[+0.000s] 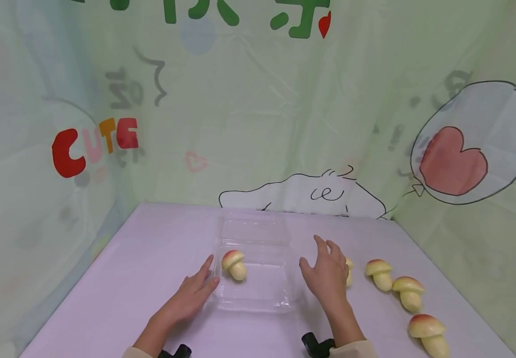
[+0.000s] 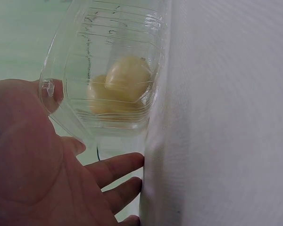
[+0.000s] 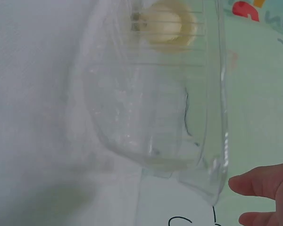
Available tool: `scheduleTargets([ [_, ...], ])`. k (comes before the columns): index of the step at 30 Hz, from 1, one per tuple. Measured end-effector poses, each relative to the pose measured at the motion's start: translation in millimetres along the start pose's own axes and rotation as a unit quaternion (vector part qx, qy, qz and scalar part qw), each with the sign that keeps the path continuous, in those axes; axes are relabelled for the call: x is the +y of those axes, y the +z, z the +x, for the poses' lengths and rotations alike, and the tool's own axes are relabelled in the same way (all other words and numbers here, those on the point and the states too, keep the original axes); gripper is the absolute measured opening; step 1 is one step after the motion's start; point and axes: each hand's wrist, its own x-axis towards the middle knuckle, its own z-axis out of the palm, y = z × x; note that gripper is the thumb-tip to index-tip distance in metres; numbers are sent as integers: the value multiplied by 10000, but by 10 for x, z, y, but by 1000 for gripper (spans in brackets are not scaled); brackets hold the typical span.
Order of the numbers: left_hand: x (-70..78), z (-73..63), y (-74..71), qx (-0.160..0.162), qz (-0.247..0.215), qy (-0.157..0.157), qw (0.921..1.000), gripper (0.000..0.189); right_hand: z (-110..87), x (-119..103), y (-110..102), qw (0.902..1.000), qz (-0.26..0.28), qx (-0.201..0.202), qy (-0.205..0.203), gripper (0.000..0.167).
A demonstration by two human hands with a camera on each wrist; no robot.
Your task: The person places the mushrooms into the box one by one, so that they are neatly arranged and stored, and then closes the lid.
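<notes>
A clear plastic clamshell box point(image 1: 262, 293) stands with its lid point(image 1: 253, 231) folded back. Inside it, at the left, lies a toy-like mushroom point(image 1: 238, 271) with a red-and-yellow cap and a pale stem. My left hand point(image 1: 190, 294) is at the box's left side, its fingers extended; the thumb shows through the clear rim point(image 2: 48, 89) in the left wrist view. To the right of the box, my right hand point(image 1: 328, 278) has its fingers spread and holds nothing. It partly hides another mushroom point(image 1: 349, 273) beside it.
More mushrooms lie on the right of the pale purple table point(image 1: 150, 258): one at the back point(image 1: 379, 273), one in the middle point(image 1: 410, 293), one at the front point(image 1: 430, 333). A printed curtain point(image 1: 249, 109) encloses the table's back and sides.
</notes>
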Motion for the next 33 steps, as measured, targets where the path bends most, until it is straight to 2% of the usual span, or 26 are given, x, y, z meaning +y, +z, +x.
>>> scheduleTargets([
  [11, 11, 10, -1, 4, 25, 9, 10000, 67, 38, 160, 38, 9993, -228, 137, 256, 67],
  [20, 23, 7, 7, -4, -24, 4, 10000, 67, 70, 328, 13, 9989, -204, 54, 429, 67],
  [27, 20, 4, -2, -9, 12, -37, 10000, 67, 98, 487, 41, 9986, -131, 238, 457, 68],
  [33, 31, -6, -5, -17, 3, -75, 10000, 67, 116, 651, 77, 9979, -83, 205, 607, 68],
])
